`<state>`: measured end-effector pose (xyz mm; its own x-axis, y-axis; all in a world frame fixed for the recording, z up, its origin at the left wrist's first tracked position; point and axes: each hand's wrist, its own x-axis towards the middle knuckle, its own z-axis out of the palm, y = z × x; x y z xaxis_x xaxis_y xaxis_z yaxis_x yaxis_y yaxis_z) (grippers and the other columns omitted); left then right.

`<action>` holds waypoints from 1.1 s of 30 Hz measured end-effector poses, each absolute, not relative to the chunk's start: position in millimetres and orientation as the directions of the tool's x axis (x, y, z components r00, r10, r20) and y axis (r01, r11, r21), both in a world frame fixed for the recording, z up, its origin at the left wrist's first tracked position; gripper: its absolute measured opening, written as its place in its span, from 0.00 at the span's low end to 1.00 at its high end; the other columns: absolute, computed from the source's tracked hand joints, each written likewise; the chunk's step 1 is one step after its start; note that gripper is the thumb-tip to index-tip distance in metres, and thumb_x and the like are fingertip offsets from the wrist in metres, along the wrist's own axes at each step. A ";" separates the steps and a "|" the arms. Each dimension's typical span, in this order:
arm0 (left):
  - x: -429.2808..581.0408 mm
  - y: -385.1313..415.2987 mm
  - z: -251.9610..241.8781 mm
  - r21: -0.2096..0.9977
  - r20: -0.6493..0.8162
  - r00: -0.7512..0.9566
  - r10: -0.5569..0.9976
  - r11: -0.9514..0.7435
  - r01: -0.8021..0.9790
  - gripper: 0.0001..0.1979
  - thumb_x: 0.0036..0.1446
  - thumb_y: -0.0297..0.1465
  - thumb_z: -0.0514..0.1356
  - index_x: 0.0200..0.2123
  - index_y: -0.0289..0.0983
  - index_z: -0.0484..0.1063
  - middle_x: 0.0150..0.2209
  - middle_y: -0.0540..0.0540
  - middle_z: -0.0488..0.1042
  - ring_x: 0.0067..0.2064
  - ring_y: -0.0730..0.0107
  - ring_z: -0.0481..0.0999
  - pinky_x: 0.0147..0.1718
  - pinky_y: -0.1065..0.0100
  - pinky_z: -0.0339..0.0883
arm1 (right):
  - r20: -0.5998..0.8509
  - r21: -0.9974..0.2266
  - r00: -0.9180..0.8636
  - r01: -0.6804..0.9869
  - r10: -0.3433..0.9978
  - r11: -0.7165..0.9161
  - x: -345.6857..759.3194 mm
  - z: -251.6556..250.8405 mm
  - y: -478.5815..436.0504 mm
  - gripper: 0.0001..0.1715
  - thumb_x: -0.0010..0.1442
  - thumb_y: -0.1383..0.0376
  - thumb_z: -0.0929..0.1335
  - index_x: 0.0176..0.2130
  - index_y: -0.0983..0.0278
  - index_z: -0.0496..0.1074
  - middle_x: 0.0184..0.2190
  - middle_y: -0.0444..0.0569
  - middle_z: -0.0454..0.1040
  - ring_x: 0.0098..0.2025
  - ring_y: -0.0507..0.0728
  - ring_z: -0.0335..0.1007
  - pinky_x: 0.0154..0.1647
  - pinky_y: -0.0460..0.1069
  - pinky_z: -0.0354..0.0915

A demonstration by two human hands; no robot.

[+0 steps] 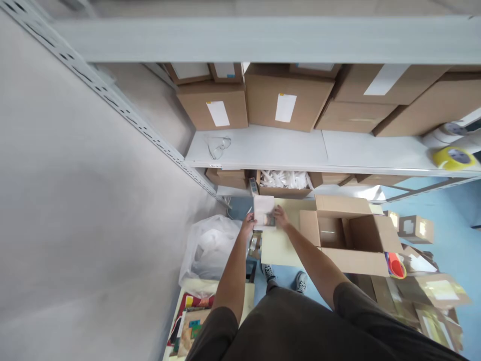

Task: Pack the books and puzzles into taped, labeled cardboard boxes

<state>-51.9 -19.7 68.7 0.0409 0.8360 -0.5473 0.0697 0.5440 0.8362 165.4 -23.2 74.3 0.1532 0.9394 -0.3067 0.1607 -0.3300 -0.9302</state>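
On my feed, left hand [249, 222] and right hand [280, 216] each have fingers pinched on opposite edges of a flat white item [263, 206], held at the cream table's [280, 254] left end. I see an open carton [351, 256] on the table, right of it.

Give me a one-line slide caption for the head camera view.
Left hand and right hand hold a white item by a pale yellow table bearing an open cardboard box.

Passable over left side of the desk [281, 248]; blocked rightward by the open box [349, 258], ahead by the shelf [278, 148].
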 end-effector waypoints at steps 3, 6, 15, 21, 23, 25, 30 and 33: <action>-52.9 -18.3 107.7 0.863 -0.505 0.082 0.859 0.504 0.033 0.31 0.47 0.35 0.70 0.57 0.39 0.76 0.47 0.41 0.83 0.43 0.59 0.83 0.37 0.65 0.76 | -0.392 -0.917 0.180 0.005 0.902 -0.400 183.1 112.4 -24.0 0.43 0.51 0.59 0.74 0.65 0.56 0.71 0.52 0.54 0.80 0.41 0.61 0.80 0.44 0.58 0.77; -45.2 -13.9 146.3 0.888 -0.455 0.142 0.879 0.461 -0.007 0.33 0.48 0.37 0.71 0.59 0.41 0.74 0.52 0.40 0.82 0.46 0.57 0.84 0.37 0.64 0.77 | -0.436 -0.895 0.096 -0.149 0.895 -0.421 207.2 152.4 -29.0 0.40 0.50 0.59 0.76 0.62 0.56 0.73 0.49 0.53 0.82 0.41 0.61 0.80 0.45 0.57 0.76; 82.7 -38.4 218.7 0.946 -0.315 0.323 0.892 0.321 0.038 0.31 0.46 0.35 0.75 0.55 0.39 0.78 0.53 0.41 0.81 0.44 0.62 0.83 0.38 0.67 0.77 | -0.277 -0.944 0.118 -0.216 0.953 -0.248 348.8 232.4 -101.8 0.31 0.50 0.58 0.75 0.54 0.57 0.76 0.42 0.48 0.83 0.42 0.60 0.79 0.42 0.53 0.74; 228.2 -112.3 217.9 0.931 -0.349 0.354 0.868 0.363 0.031 0.23 0.50 0.36 0.76 0.49 0.37 0.78 0.48 0.39 0.83 0.47 0.58 0.83 0.42 0.63 0.79 | -0.226 -0.974 0.157 -0.048 0.961 -0.221 488.3 248.2 -164.1 0.27 0.51 0.62 0.71 0.52 0.60 0.80 0.42 0.50 0.85 0.43 0.63 0.80 0.46 0.55 0.75; 267.6 -135.5 211.7 0.909 -0.391 0.357 0.848 0.418 0.003 0.23 0.51 0.35 0.76 0.49 0.38 0.77 0.48 0.39 0.83 0.49 0.56 0.84 0.45 0.59 0.80 | -0.207 -0.978 0.151 0.010 0.967 -0.211 525.7 248.7 -172.8 0.28 0.50 0.64 0.69 0.51 0.61 0.81 0.42 0.50 0.86 0.45 0.63 0.80 0.49 0.56 0.75; 299.1 -155.9 204.3 0.890 -0.414 0.358 0.837 0.455 -0.033 0.23 0.51 0.35 0.75 0.49 0.38 0.74 0.48 0.39 0.82 0.51 0.56 0.84 0.49 0.55 0.80 | -0.176 -0.979 0.150 0.075 0.973 -0.188 554.2 247.8 -174.0 0.29 0.49 0.66 0.68 0.51 0.61 0.82 0.42 0.49 0.87 0.47 0.63 0.80 0.53 0.57 0.75; 351.1 -199.1 185.3 0.867 -0.412 0.348 0.842 0.480 -0.135 0.20 0.57 0.34 0.72 0.50 0.39 0.72 0.52 0.37 0.81 0.57 0.56 0.82 0.57 0.50 0.77 | -0.092 -0.980 0.015 0.174 0.996 -0.094 585.6 246.5 -150.5 0.25 0.51 0.68 0.70 0.48 0.60 0.84 0.45 0.49 0.87 0.50 0.65 0.81 0.59 0.62 0.74; 362.1 -215.2 177.1 0.837 -0.475 0.341 0.811 0.536 -0.111 0.19 0.59 0.33 0.72 0.51 0.39 0.73 0.53 0.36 0.81 0.57 0.57 0.82 0.58 0.49 0.75 | -0.076 -0.959 -0.052 0.278 0.996 -0.059 581.3 245.0 -131.2 0.22 0.52 0.69 0.71 0.48 0.61 0.84 0.47 0.52 0.87 0.53 0.66 0.80 0.62 0.63 0.73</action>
